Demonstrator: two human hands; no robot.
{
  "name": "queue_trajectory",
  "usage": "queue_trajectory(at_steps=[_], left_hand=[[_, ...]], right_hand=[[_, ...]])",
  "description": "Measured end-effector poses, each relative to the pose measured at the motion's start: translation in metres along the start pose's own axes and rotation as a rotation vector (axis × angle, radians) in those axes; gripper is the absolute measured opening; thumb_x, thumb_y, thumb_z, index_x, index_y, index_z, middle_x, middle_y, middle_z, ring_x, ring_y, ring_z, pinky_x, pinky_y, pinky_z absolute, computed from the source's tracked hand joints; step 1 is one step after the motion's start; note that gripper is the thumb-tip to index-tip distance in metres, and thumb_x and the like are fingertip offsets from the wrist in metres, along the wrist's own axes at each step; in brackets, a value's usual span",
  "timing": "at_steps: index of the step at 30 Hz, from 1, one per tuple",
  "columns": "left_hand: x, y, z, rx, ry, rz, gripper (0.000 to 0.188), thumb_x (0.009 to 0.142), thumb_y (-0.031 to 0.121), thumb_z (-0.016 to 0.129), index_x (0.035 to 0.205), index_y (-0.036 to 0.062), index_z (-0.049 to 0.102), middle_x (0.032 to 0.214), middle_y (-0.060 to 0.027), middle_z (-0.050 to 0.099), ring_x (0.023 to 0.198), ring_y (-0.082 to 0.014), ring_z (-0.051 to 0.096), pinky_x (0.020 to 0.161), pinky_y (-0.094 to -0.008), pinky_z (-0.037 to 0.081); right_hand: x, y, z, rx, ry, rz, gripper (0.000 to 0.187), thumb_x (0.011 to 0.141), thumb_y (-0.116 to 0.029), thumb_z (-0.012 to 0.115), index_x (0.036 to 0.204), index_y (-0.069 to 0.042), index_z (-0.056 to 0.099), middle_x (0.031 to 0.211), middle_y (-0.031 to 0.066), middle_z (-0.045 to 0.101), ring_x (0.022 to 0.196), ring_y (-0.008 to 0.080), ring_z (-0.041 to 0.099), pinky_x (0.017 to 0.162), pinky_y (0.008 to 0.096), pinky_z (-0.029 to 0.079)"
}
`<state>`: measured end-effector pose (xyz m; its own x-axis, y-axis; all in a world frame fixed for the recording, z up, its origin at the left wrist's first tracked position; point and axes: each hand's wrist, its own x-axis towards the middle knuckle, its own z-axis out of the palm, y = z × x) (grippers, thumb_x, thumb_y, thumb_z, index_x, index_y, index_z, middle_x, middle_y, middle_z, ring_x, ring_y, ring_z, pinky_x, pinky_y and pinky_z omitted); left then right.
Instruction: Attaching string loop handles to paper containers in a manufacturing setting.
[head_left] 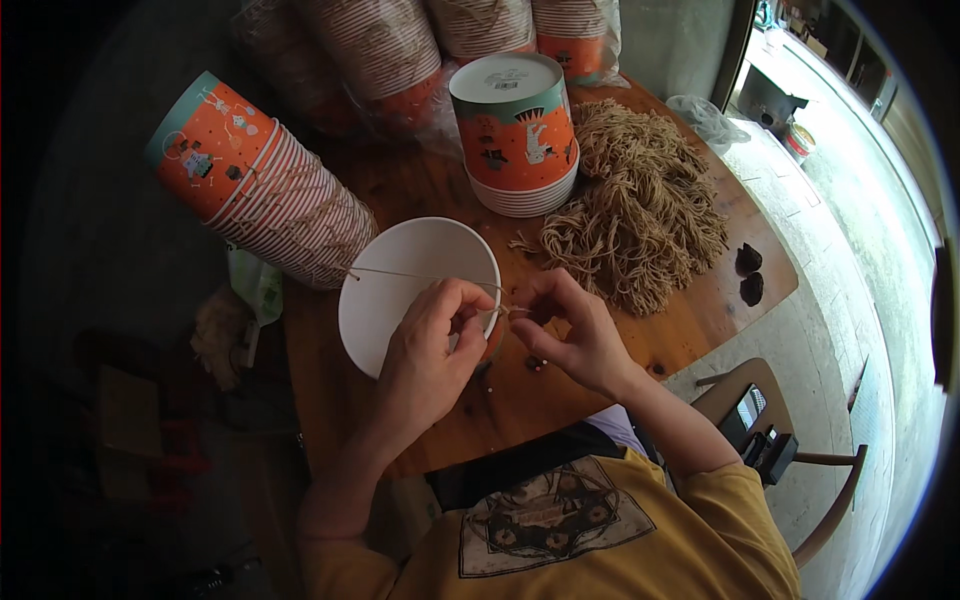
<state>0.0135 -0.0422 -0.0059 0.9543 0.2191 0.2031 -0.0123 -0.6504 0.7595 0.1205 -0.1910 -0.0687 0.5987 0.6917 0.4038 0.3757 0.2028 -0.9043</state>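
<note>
A paper bucket (pixel 372 310) with a white inside lies tilted in front of me, its mouth toward me. A thin cord (pixel 410 275) spans that mouth from the left rim to the right rim. My left hand (pixel 428 355) is at the right rim, thumb and fingers pinched on the cord. Just outside the same rim, my right hand (pixel 583 335) pinches the cord's short end. The two hands are close together, with a small bit of cord between them. Whether it is knotted there I cannot make out.
A tall leaning stack of nested orange buckets (pixel 290 205) stands left. Behind is a short upside-down stack (pixel 517 135), beside a heap of tan cords (pixel 645 205). Bagged buckets (pixel 375 50) line the back. Two dark lumps (pixel 750 275) lie near the wooden table's (pixel 690 335) right edge. A chair (pixel 765 385) holds a phone (pixel 748 408).
</note>
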Motion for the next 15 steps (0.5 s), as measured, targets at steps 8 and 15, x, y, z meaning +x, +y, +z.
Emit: queue_trajectory(at_steps=[8, 15], left_hand=[[-0.002, 0.005, 0.000, -0.020, 0.011, -0.074, 0.010, 0.087, 0.001, 0.055, 0.097, 0.0013, 0.055, 0.084, -0.0018, 0.057, 0.074, -0.0093, 0.053, 0.070, -0.0250, 0.046], [-0.002, 0.002, 0.001, 0.048, 0.057, -0.010, 0.006, 0.086, 0.001, 0.055, 0.091, 0.0006, 0.052, 0.084, -0.0071, 0.057, 0.075, -0.0173, 0.056, 0.063, -0.0296, 0.048]], right_hand=[[0.002, -0.008, -0.003, 0.014, -0.054, 0.216, 0.015, 0.088, -0.011, 0.062, 0.096, -0.001, 0.054, 0.083, 0.0022, 0.060, 0.074, 0.0066, 0.056, 0.067, 0.0217, 0.046], [-0.001, 0.006, 0.004, 0.062, 0.025, 0.094, 0.010, 0.089, -0.012, 0.056, 0.092, -0.003, 0.052, 0.081, 0.0066, 0.059, 0.071, 0.0144, 0.059, 0.062, 0.0274, 0.048]])
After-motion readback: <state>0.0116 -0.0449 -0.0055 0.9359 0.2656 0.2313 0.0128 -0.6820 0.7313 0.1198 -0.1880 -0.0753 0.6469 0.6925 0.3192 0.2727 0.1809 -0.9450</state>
